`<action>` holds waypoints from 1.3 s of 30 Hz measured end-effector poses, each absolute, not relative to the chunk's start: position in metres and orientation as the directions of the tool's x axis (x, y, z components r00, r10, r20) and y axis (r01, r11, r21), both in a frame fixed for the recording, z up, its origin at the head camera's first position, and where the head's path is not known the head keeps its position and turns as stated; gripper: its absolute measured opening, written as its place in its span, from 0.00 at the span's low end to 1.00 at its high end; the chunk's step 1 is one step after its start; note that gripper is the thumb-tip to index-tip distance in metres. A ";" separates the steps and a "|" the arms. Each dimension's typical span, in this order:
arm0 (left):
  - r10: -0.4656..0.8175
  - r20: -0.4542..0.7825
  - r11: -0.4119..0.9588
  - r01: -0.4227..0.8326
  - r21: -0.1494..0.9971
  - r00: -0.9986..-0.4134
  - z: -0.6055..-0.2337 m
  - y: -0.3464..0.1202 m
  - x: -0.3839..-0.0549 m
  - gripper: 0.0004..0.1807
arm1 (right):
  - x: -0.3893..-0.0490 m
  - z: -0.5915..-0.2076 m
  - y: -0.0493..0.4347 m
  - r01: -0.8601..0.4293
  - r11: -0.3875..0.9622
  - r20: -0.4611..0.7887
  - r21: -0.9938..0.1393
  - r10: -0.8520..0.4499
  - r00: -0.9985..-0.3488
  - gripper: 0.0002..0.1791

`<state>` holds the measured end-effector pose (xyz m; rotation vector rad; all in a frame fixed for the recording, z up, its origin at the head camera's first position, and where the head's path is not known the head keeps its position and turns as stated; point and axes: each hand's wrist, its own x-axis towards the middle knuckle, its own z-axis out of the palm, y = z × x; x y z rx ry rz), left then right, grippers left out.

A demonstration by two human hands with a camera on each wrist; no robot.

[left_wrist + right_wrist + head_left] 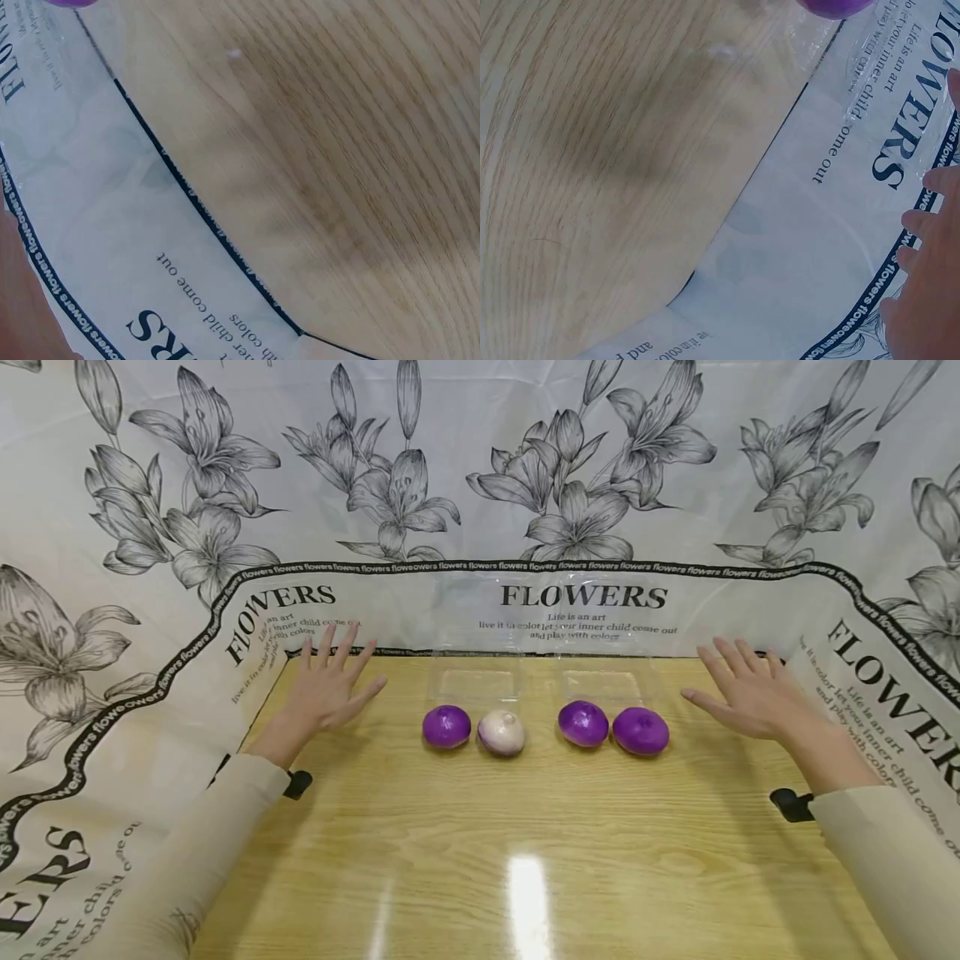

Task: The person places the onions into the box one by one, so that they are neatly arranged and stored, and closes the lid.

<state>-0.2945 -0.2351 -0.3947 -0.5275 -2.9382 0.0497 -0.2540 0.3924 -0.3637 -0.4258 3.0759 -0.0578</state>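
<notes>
Onions are lying between left hand and right hand, both seemingly idling, splayed, empty; grasping is likely needing inward reaching.

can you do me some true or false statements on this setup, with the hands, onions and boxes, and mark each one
1. Four onions sit on the table. True.
2. The left hand and the right hand both have their fingers spread. True.
3. The right hand is holding an onion. False: it holds nothing, and all the onions lie apart from it.
4. Two clear boxes lie behind the onions, as the head view shows them. True.
5. All the onions are deep purple. False: three are, but the second from the left is mostly whitish.
6. The onions are inside the boxes. False: they sit in front of them.
</notes>
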 end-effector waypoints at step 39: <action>0.424 0.320 0.867 0.482 0.129 -0.847 -0.400 -0.207 -0.275 0.42 | -0.239 -0.361 0.324 -0.493 0.843 0.172 -0.213 -0.465 -0.869 0.43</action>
